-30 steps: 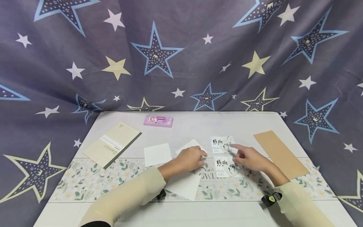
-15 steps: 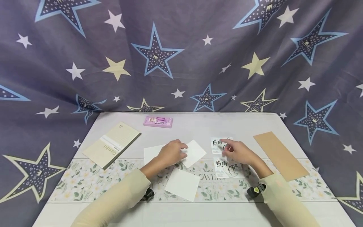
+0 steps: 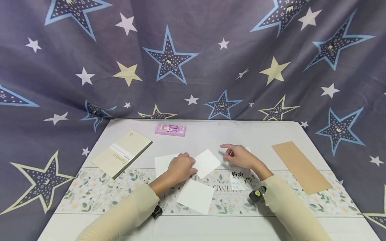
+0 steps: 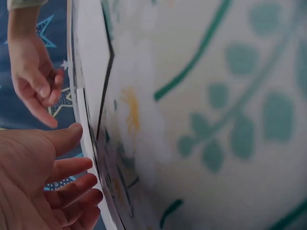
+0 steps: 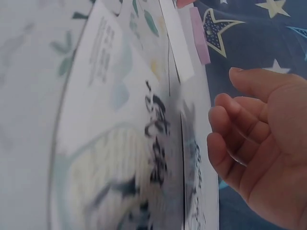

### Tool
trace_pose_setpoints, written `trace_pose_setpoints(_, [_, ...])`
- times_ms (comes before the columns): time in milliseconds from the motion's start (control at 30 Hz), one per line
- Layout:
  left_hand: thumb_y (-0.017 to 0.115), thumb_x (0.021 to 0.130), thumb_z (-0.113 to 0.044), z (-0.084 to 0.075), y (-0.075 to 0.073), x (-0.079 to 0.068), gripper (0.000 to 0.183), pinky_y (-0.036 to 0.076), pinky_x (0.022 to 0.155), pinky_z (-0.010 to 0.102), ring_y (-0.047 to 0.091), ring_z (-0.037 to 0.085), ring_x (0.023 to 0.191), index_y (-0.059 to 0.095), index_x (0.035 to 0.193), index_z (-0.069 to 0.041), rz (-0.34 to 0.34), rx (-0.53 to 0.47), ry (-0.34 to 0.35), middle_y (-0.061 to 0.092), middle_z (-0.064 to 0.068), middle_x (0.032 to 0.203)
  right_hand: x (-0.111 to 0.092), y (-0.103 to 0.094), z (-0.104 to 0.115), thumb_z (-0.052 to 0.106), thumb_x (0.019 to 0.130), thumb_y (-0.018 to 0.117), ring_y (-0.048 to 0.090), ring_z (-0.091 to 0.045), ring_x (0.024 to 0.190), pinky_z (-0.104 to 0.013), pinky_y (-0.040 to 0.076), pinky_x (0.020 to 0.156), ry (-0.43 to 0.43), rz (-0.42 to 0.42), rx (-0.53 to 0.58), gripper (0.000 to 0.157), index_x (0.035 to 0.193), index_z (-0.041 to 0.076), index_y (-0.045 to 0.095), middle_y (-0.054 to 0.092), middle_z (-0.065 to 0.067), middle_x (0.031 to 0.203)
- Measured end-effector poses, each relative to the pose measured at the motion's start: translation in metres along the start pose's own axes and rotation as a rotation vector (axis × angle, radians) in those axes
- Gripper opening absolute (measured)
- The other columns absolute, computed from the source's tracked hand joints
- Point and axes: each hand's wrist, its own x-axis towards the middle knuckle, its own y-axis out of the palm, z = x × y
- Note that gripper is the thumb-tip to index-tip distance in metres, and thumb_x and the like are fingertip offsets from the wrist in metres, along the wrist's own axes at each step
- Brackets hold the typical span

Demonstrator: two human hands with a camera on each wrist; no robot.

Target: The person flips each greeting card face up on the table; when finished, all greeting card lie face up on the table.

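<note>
In the head view my left hand (image 3: 181, 167) is low over the table, its fingertips near the left corner of a tilted blank white card (image 3: 207, 164). It partly covers another blank card (image 3: 162, 164), while a third blank card (image 3: 196, 196) lies just below it. My right hand (image 3: 239, 156) hovers left of and over the upper printed card, index finger pointing left, other fingers loosely bent around nothing. A lower card with black brush lettering (image 3: 241, 180) shows beneath it. In both wrist views the left fingers (image 4: 72, 167) and right fingers (image 5: 240, 120) hold nothing.
A beige notebook (image 3: 122, 154) lies at left, and a pink pen box (image 3: 170, 130) near the back edge. On the right is a brown kraft envelope-like sheet (image 3: 301, 167). A star-patterned curtain (image 3: 193, 60) hangs behind the table.
My left hand has moved left off the tilted blank card, uncovering it. My right hand has shifted left from the printed cards' right side. The cards stay about where they were.
</note>
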Motion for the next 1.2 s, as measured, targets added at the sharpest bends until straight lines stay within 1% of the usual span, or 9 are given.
trace_pose_setpoints(133, [0.078,0.087,-0.045,-0.003,0.003,0.000,0.034,0.056,0.074,0.038,0.064,0.022,0.087,0.076,0.095,-0.012,-0.001,0.073,0.016,0.069,0.006,0.096,0.011,0.008,0.003,0.013,0.093,0.069,0.054,-0.006,0.069,-0.021,0.047,0.064,0.008,0.011,-0.024,0.057,0.146,0.000,0.051,0.067,0.000,0.092])
trace_pose_setpoints(267, [0.078,0.086,-0.047,-0.007,0.004,0.000,0.037,0.057,0.076,0.039,0.064,0.022,0.088,0.077,0.098,-0.012,-0.003,0.130,0.015,0.069,0.005,0.095,0.021,0.014,0.007,0.012,0.093,0.069,0.054,-0.007,0.069,-0.022,0.047,0.063,0.010,0.019,-0.025,0.057,0.146,0.000,0.051,0.067,0.000,0.092])
trace_pose_setpoints(367, [0.078,0.085,-0.048,-0.010,0.003,0.000,0.038,0.057,0.078,0.040,0.065,0.023,0.088,0.077,0.099,-0.013,0.005,0.151,0.004,0.069,0.006,0.096,0.028,0.018,0.010,0.013,0.093,0.069,0.055,-0.008,0.070,-0.022,0.047,0.063,0.028,0.037,-0.025,0.058,0.147,0.001,0.051,0.067,0.001,0.091])
trace_pose_setpoints(533, [0.077,0.086,-0.050,-0.012,0.002,0.000,0.038,0.057,0.078,0.039,0.066,0.023,0.091,0.078,0.099,-0.015,0.016,0.174,-0.007,0.071,0.007,0.101,0.037,0.025,0.013,0.016,0.095,0.070,0.057,-0.010,0.074,-0.023,0.049,0.067,0.079,0.088,-0.043,0.060,0.150,0.005,0.048,0.067,0.001,0.090])
trace_pose_setpoints(700, [0.076,0.086,-0.051,-0.012,0.004,0.001,0.038,0.055,0.075,0.037,0.065,0.022,0.085,0.078,0.097,-0.015,0.022,0.196,-0.006,0.069,0.005,0.092,0.040,0.030,0.012,0.018,0.095,0.070,0.055,-0.012,0.074,-0.026,0.049,0.070,0.109,0.125,-0.085,0.061,0.151,0.007,0.048,0.064,0.000,0.087])
trace_pose_setpoints(833, [0.076,0.085,-0.053,-0.012,0.002,0.001,0.039,0.054,0.074,0.036,0.064,0.021,0.083,0.078,0.097,-0.016,0.023,0.226,-0.003,0.069,0.004,0.088,0.043,0.033,0.011,0.019,0.095,0.070,0.054,-0.012,0.072,-0.026,0.048,0.069,0.105,0.111,-0.100,0.059,0.149,0.007,0.051,0.063,0.000,0.084])
trace_pose_setpoints(1000, [0.077,0.084,-0.052,-0.009,0.000,0.001,0.040,0.055,0.075,0.038,0.065,0.022,0.085,0.077,0.098,-0.015,0.016,0.208,-0.009,0.069,0.005,0.090,0.046,0.035,0.010,0.019,0.094,0.071,0.052,-0.012,0.070,-0.027,0.047,0.069,0.106,0.094,-0.099,0.056,0.147,0.008,0.054,0.061,0.001,0.081])
trace_pose_setpoints(1200, [0.078,0.085,-0.050,-0.003,0.004,0.001,0.045,0.056,0.084,0.041,0.065,0.024,0.094,0.074,0.111,-0.013,0.022,0.108,-0.025,0.068,0.005,0.100,0.047,0.037,0.008,0.019,0.094,0.071,0.051,-0.011,0.069,-0.027,0.046,0.069,0.100,0.089,-0.086,0.053,0.145,0.009,0.057,0.061,0.001,0.080])
